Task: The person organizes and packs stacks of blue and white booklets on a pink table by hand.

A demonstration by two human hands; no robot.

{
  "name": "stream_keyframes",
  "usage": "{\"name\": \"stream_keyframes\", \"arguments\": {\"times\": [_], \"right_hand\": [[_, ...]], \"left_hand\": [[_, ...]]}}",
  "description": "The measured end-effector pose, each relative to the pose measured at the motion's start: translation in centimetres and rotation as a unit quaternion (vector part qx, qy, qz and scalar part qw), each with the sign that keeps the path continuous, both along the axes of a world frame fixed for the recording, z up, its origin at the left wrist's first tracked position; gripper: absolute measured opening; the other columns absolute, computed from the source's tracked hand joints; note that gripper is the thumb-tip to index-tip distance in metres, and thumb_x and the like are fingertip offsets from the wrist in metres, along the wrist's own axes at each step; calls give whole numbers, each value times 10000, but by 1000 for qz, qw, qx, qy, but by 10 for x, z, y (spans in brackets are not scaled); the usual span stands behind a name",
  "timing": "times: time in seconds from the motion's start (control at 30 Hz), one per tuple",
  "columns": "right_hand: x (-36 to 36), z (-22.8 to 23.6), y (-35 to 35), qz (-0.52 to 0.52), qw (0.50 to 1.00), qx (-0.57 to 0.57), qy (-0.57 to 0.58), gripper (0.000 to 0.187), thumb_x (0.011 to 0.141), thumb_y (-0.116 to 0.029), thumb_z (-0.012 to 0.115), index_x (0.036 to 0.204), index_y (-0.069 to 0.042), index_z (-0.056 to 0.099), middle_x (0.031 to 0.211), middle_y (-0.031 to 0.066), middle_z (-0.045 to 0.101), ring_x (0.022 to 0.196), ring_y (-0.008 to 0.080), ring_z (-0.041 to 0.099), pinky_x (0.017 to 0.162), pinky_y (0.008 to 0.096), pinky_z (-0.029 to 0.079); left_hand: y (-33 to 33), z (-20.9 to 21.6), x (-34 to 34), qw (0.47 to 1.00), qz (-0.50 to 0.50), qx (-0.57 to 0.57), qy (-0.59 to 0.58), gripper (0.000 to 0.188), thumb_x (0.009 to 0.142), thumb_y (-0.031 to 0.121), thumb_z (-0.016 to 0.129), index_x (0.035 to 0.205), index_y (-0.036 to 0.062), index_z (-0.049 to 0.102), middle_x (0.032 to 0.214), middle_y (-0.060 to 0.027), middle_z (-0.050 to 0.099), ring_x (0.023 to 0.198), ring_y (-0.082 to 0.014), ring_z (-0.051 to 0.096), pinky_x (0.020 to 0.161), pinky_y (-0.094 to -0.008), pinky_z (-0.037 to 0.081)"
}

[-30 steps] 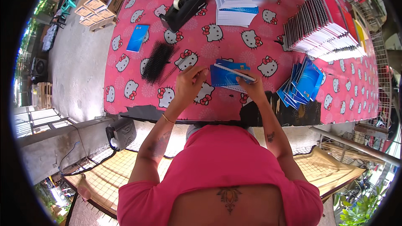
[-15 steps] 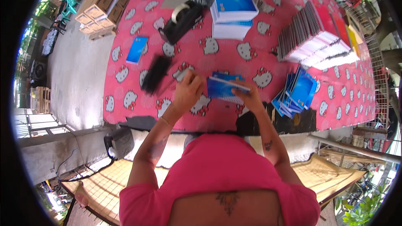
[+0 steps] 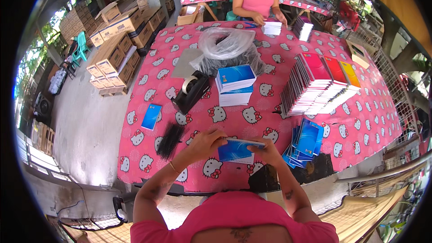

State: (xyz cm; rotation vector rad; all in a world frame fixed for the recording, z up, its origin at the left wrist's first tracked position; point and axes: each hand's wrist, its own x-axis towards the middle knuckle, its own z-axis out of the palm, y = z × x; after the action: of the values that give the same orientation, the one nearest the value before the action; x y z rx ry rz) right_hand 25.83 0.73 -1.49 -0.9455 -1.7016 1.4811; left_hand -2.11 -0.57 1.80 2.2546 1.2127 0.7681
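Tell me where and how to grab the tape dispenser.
Probably across the long sides of the tape dispenser, below the roll, coming from above: the black body is long and narrow, and the pale roll sits exposed on top.

The held notebook is blue, pale-streaked — the tablecloth pink, cat-printed.

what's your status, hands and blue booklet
Blue booklet in right hand; left hand at its left end; black coils off left, nothing visibly blocking.

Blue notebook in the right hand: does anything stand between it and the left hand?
Nothing visible does: the left hand is at the left end of the blue notebook, opposite the right hand; the black coils lie farther left.
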Motion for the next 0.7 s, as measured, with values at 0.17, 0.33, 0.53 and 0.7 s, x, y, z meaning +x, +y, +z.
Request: {"name": "stream_keyframes", "arguments": {"times": [0.17, 0.33, 0.53, 0.7], "right_hand": [[2, -3, -8, -39, 999, 0, -31, 313, 909, -97, 676, 1209, -6, 662, 952, 42, 712, 870, 75, 595, 786, 263, 495], [-16, 22, -24, -135, 990, 13, 43, 285, 919, -103, 660, 1178, 16, 663, 942, 32, 694, 847, 74, 587, 759, 261, 499], [-12, 26, -26, -138, 988, -27, 58, 262, 915, -107, 665, 1141, 25, 661, 919, 26, 682, 841, 83, 586, 751, 264, 496], [-8, 28, -26, -131, 990, -4, 44, 275, 911, -111, 673, 1154, 16, 655, 908, 11, 668, 831, 74, 571, 747, 261, 492]], "left_hand": [[-10, 23, 27, 982, 84, 83, 148, 599, 901, 417, 626, 1362, 58, 494, 1282, -168, 529, 1114, -370, 562, 909, -533, 446], [-44, -21, 58, 920, 163, 218, 280, 827, 906, 579, 517, 1446, -33, 384, 1510, -216, 357, 1437, -378, 293, 1121, -643, 173], [-27, -8, 65, 936, 158, 220, 225, 809, 942, 555, 466, 1450, -64, 349, 1548, -264, 290, 1473, -402, 218, 1111, -691, 102], [-15, 20, 68, 923, 177, 236, 245, 825, 955, 592, 423, 1455, -59, 342, 1528, -268, 329, 1472, -391, 233, 1120, -681, 87]]}}
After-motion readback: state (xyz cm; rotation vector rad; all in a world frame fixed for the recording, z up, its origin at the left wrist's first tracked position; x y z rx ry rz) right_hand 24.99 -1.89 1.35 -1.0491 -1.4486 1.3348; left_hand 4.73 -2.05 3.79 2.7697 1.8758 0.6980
